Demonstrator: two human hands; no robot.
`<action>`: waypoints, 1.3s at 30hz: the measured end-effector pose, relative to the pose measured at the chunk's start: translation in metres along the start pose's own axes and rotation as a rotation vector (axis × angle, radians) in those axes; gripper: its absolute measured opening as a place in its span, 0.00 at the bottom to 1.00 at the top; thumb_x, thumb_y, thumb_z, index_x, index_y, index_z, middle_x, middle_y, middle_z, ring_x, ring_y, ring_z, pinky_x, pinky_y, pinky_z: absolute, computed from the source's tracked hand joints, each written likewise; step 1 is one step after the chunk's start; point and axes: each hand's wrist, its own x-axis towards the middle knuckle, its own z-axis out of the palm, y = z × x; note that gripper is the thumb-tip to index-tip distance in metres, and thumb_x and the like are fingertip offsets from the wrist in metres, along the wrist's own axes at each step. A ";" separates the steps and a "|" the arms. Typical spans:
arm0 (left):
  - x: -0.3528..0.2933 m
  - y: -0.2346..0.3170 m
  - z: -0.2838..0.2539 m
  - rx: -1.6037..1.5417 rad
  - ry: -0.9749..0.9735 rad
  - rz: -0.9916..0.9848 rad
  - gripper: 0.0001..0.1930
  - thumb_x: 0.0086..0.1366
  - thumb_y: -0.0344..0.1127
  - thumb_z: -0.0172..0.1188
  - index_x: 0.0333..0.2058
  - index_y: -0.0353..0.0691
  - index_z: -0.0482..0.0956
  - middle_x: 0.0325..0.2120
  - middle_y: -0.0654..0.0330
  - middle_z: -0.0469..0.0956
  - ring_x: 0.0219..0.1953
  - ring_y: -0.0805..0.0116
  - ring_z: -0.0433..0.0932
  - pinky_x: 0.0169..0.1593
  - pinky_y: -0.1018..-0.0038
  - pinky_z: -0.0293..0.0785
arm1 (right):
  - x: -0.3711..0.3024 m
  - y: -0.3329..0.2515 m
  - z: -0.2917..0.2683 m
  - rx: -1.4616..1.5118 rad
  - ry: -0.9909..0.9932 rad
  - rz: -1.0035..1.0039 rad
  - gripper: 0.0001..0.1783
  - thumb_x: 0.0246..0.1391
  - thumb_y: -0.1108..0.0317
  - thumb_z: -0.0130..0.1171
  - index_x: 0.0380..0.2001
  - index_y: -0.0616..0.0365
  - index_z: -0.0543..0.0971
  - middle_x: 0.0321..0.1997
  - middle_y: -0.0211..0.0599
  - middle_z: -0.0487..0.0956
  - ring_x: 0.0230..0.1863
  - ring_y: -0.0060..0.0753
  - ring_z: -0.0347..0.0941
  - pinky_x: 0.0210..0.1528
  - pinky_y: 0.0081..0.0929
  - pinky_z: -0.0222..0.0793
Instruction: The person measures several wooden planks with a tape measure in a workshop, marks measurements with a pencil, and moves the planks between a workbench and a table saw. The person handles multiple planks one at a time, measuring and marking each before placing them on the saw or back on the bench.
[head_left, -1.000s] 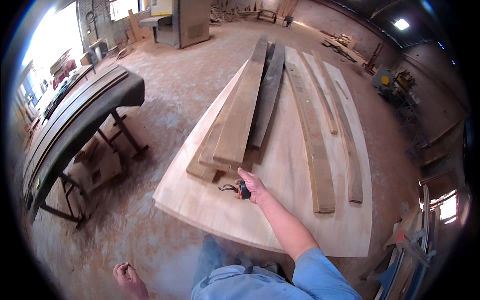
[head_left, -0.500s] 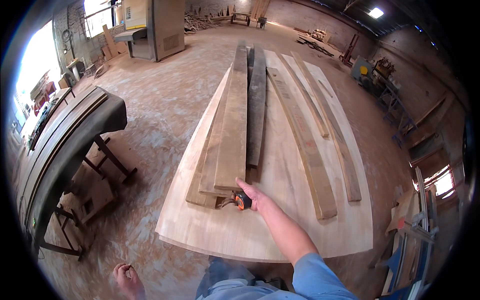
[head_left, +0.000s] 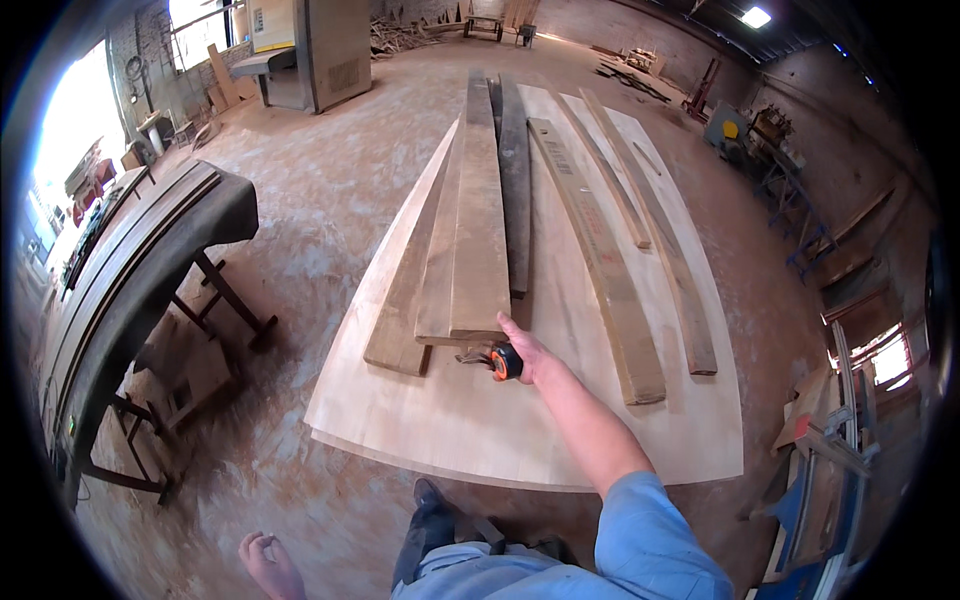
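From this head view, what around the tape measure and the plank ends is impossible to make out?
- Tape measure: head view; the right hand covers part of the case, and the blade markings are too small.
- Near end of the top plank: the hook's seat on it is too small to tell.
- Left hand: near the lower edge, blurred; its grip is unclear.
- Lower planks: mostly hidden under the top plank.
- Far plank ends: shrunk by fisheye.

Plywood sheets [head_left: 470, 420] on floor [head_left: 330, 200], planks [head_left: 480, 240] atop
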 end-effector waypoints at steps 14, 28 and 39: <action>-0.035 0.157 -0.021 -0.323 -0.087 0.063 0.07 0.51 0.19 0.58 0.29 0.34 0.74 0.39 0.52 0.74 0.46 0.54 0.71 0.51 0.66 0.67 | -0.185 0.150 -0.095 0.004 -0.017 0.157 0.32 0.58 0.34 0.43 0.34 0.54 0.74 0.25 0.35 0.76 0.24 0.32 0.74 0.23 0.39 0.75; -0.070 0.343 -0.137 -0.747 -0.257 0.816 0.11 0.42 0.23 0.66 0.25 0.41 0.75 0.36 0.53 0.74 0.43 0.54 0.73 0.45 0.62 0.72 | -0.326 0.295 -0.182 0.140 -0.208 0.112 0.33 0.55 0.36 0.52 0.46 0.57 0.72 0.31 0.39 0.78 0.34 0.34 0.77 0.29 0.35 0.79; -0.119 0.287 -0.168 -1.207 0.008 0.912 0.09 0.46 0.30 0.69 0.24 0.45 0.76 0.31 0.61 0.79 0.37 0.60 0.76 0.39 0.60 0.77 | -0.346 0.335 -0.150 0.158 -0.156 0.065 0.29 0.60 0.40 0.47 0.44 0.58 0.72 0.30 0.40 0.77 0.32 0.35 0.77 0.29 0.37 0.78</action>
